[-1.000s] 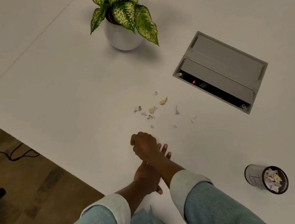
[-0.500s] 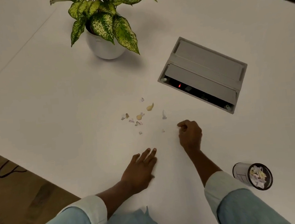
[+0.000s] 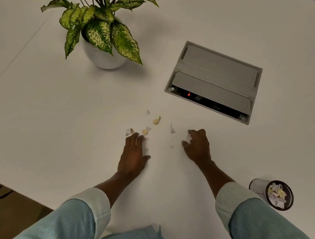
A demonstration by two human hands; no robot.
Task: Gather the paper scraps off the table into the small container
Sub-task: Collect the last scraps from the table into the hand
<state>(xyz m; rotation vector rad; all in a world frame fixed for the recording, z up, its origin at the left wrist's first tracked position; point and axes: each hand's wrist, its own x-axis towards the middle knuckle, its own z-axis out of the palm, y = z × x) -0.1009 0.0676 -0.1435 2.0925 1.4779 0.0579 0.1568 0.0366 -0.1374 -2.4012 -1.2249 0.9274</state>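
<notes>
Several small paper scraps [image 3: 156, 121], white and yellowish, lie scattered on the white table [image 3: 45, 122] just ahead of my hands. My left hand [image 3: 134, 154] lies flat, palm down, with its fingertips touching the nearest scraps. My right hand [image 3: 196, 144] is curled, with a white scrap pinched between thumb and fingers. A small round container [image 3: 258, 188] with a dark rim stands at the lower right, beside my right sleeve, and holds several scraps.
A potted plant [image 3: 104, 56] in a white pot stands at the back. A grey cable box [image 3: 215, 81] with its lid open is set into the table, right of the scraps. The table's edge runs along the lower left, with floor below.
My hands have uncrossed and spread apart. The left hand has slid forward to the scraps, and the right hand has gone to the right-hand scraps and closed on one.
</notes>
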